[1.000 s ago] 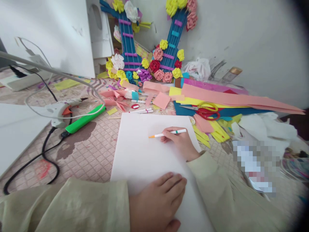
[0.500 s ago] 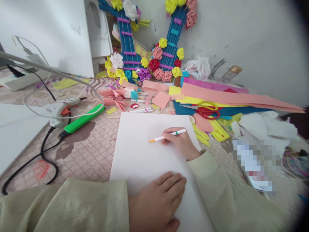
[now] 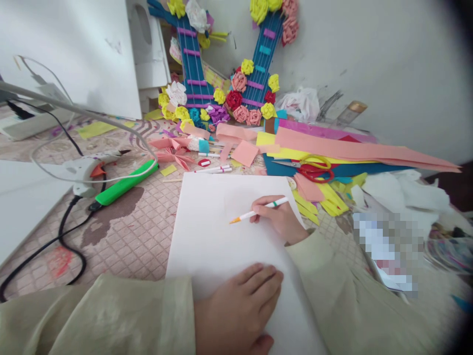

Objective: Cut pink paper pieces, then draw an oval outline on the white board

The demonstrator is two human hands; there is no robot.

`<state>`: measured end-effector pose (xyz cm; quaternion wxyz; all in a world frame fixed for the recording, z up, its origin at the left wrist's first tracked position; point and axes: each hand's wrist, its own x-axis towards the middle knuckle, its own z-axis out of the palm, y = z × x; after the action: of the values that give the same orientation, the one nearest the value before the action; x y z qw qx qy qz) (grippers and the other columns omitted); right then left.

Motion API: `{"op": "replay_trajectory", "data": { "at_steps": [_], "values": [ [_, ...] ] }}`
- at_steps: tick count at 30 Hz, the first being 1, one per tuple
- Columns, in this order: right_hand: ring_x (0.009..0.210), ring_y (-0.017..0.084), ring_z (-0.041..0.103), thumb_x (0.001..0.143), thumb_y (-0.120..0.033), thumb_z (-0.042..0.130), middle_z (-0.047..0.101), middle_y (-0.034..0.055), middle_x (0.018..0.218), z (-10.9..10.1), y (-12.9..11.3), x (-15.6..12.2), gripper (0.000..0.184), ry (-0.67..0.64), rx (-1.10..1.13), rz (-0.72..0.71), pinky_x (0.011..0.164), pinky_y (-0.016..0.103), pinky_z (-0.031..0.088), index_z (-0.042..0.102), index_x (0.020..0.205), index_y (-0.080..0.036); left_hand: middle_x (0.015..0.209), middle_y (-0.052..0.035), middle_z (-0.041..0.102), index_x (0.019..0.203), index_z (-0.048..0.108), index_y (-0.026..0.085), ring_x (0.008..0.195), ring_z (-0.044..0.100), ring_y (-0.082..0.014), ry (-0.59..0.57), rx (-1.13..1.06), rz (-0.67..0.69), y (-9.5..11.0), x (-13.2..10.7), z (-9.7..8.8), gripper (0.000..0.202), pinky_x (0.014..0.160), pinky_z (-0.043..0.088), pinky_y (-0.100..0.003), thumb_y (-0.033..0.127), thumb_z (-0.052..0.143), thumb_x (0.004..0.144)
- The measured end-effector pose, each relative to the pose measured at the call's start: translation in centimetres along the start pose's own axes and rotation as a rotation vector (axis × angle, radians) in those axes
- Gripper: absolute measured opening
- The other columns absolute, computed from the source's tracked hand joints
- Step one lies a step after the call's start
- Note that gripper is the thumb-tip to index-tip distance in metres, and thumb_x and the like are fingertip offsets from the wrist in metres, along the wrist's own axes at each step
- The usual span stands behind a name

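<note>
the right hand (image 3: 279, 217) grips a white pen (image 3: 262, 209) between thumb and fingers, its orange tip pointing down and to the left near the middle of a white sheet (image 3: 207, 236); whether the tip touches the surface cannot be told. a green band rings the pen near its back end; any lettering on it is too small to read. the left hand (image 3: 240, 305) lies palm down and open, fingers together, on the near part of the sheet.

the sheet lies on a table (image 3: 125, 246) with a quilted covering. just beyond the sheet's far edge lie several slim pens (image 3: 213, 169) and a square of pink paper (image 3: 246, 153). off its far right corner are scissors (image 3: 300, 164) with yellow and red handles, near cut yellow strips (image 3: 334, 199).

toward the table's right edge sits an item (image 3: 384, 254) whose face is pixelated, so its print cannot be read. left of the sheet a white glue gun (image 3: 83, 170) rests beside a green bar (image 3: 127, 183).

at the table's far edge two blue guitar shapes (image 3: 192, 64) lean upright, trimmed with paper flowers (image 3: 234, 100). a tall white board (image 3: 107, 64) nearby bears a grey, illegible scribble (image 3: 114, 45).
</note>
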<state>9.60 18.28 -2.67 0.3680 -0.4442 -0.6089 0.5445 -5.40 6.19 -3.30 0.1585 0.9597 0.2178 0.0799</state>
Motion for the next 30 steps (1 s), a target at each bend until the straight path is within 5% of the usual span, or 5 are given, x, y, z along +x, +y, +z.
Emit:
{"op": "replay_trajectory", "data": {
  "at_steps": [4, 7, 12, 30],
  "values": [
    [0.041, 0.010, 0.050, 0.077, -0.032, 0.055, 0.054, -0.0025, 0.044, -2.1, 0.4, 0.6, 0.023, 0.225, 0.280, -0.088, 0.038, 0.021, 0.036, 0.060, 0.062, -0.016, 0.139, -0.0133, 0.031, 0.130, 0.031, 0.001, 0.128, 0.025, -0.0224, 0.011, 0.026, 0.014, -0.1, 0.1, 0.1, 0.057, 0.107, 0.015, -0.031, 0.037, 0.033, 0.086],
    [0.042, 0.010, 0.051, 0.073, -0.032, 0.060, 0.055, -0.0027, 0.047, -3.3, 0.9, 0.8, 0.018, 0.304, 0.265, -0.081, 0.037, 0.020, 0.036, 0.059, 0.065, -0.016, 0.139, -0.0130, 0.032, 0.130, 0.032, 0.001, 0.126, 0.028, -0.0232, 0.011, 0.080, 0.031, -0.2, 0.1, 0.2, 0.055, 0.106, 0.018, -0.031, 0.037, 0.031, 0.087],
    [0.048, 0.012, 0.058, 0.066, -0.025, 0.068, 0.062, -0.0004, 0.053, -3.6, 1.9, 0.8, 0.014, 0.333, 0.169, -0.047, 0.047, 0.023, 0.046, 0.058, 0.067, -0.016, 0.137, -0.0126, 0.035, 0.129, 0.034, 0.002, 0.124, 0.032, -0.0232, 0.027, 0.136, 0.047, -0.4, 0.1, 0.5, 0.055, 0.104, 0.021, -0.032, 0.039, 0.025, 0.089],
    [0.050, 0.014, 0.059, 0.068, -0.027, 0.067, 0.064, 0.0009, 0.054, -3.9, 2.4, 1.1, 0.012, 0.376, 0.109, -0.036, 0.053, 0.027, 0.049, 0.062, 0.068, -0.016, 0.138, -0.0123, 0.033, 0.130, 0.032, 0.002, 0.126, 0.028, -0.0225, 0.003, 0.066, 0.026, -0.4, 0.1, 0.7, 0.056, 0.104, 0.020, -0.031, 0.039, 0.028, 0.088]
  ]
}}
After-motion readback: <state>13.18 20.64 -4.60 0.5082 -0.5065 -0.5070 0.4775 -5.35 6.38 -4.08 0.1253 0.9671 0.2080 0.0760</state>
